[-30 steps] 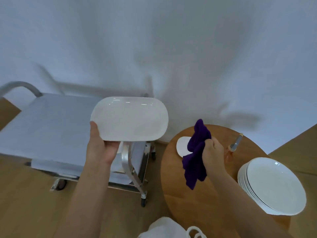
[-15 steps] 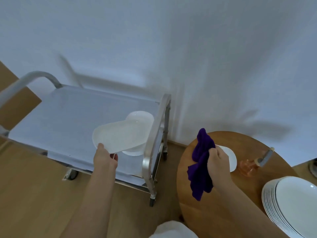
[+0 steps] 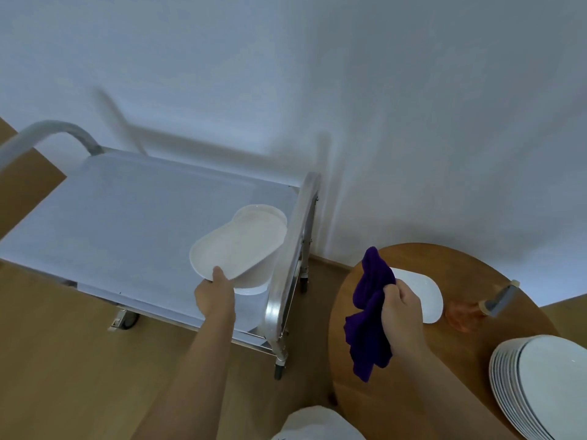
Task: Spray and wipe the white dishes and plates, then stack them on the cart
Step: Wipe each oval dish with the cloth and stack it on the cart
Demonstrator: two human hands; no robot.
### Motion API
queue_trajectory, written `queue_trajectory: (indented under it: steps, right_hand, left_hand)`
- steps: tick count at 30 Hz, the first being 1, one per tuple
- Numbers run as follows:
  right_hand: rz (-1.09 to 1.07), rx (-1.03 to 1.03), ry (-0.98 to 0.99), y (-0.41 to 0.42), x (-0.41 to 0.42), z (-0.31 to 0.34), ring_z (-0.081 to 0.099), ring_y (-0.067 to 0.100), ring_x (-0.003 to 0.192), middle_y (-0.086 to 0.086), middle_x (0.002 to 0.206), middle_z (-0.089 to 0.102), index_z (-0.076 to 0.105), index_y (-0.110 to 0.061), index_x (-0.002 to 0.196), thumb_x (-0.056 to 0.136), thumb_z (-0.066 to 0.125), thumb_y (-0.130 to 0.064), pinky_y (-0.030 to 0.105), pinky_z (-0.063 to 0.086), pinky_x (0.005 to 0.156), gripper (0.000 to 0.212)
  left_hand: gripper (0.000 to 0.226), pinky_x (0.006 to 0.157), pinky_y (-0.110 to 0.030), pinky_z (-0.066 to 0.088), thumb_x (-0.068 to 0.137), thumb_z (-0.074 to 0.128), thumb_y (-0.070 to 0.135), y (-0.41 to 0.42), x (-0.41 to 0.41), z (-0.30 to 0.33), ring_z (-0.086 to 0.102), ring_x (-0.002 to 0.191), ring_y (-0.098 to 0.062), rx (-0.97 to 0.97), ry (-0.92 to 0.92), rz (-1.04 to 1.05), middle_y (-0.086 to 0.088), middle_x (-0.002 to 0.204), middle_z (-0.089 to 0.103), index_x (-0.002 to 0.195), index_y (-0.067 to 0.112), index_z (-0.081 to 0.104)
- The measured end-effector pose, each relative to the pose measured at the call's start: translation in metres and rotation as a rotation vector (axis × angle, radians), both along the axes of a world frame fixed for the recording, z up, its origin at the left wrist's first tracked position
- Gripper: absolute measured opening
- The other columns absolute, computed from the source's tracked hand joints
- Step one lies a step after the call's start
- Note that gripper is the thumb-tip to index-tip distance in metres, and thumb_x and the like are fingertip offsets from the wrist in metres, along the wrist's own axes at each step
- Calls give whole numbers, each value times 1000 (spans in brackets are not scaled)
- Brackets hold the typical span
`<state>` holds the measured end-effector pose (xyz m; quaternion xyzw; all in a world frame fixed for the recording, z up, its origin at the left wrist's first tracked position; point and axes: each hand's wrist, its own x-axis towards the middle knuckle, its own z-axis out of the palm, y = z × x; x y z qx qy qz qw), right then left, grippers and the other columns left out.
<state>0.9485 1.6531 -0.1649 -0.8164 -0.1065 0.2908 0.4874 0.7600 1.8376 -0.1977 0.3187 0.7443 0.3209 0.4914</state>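
The left hand pinches the near rim of the oval dish, thumb on top, holding it tilted just above the stack of dishes at the near-right corner of the cart. The dish's long axis runs from about 7 o'clock at the hand up to 1 o'clock, closely matching the stack under it, so the set-down looks like a short drop with little turning. The right hand, well off at 3 o'clock over the round counter, grips the purple cloth.
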Motion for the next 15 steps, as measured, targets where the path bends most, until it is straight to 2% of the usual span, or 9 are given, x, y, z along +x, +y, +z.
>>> queue_trajectory:
  steps: [2, 5, 7, 11, 15]
  right_hand:
    - [-5, -2, 3, 1, 2, 0, 51, 14, 57, 2, 64, 53, 50, -18, 79, 96, 37, -12, 23, 39, 49, 22]
    - [-12, -5, 8, 0, 4, -2, 50, 14, 55, 1, 62, 52, 49, -18, 76, 95, 37, -12, 23, 38, 49, 23]
    - [-12, -7, 18, 0, 4, -4, 50, 13, 54, 0, 61, 52, 49, -19, 76, 95, 38, -13, 23, 38, 48, 23]
    - [-11, -10, 51, 1, 4, -7, 52, 14, 57, 1, 64, 54, 50, -18, 79, 95, 39, -13, 23, 39, 49, 21]
    - [-2, -11, 66, 2, 5, -7, 52, 15, 59, 3, 66, 55, 51, -18, 80, 96, 39, -13, 25, 40, 51, 20]
  left_hand:
    - [40, 75, -40, 47, 98, 38, 34, 0, -13, -7, 55, 85, -31, 58, 280, -196, -17, 99, 63, 99, 0, 60]
    - [48, 72, -37, 41, 99, 31, 37, 1, -29, -16, 55, 85, -32, 31, 444, -348, -16, 97, 64, 99, 1, 63]
    - [50, 68, -35, 39, 98, 29, 36, 1, -30, -18, 55, 79, -30, 4, 434, -377, -15, 91, 64, 91, 2, 65]
    - [51, 59, -30, 36, 98, 30, 27, -6, -14, -18, 49, 61, -23, -25, 296, -383, -9, 71, 58, 66, 6, 62]
    - [49, 61, -27, 39, 101, 32, 29, -15, 6, -22, 47, 61, -17, -128, 143, -426, -5, 65, 56, 70, 2, 58]
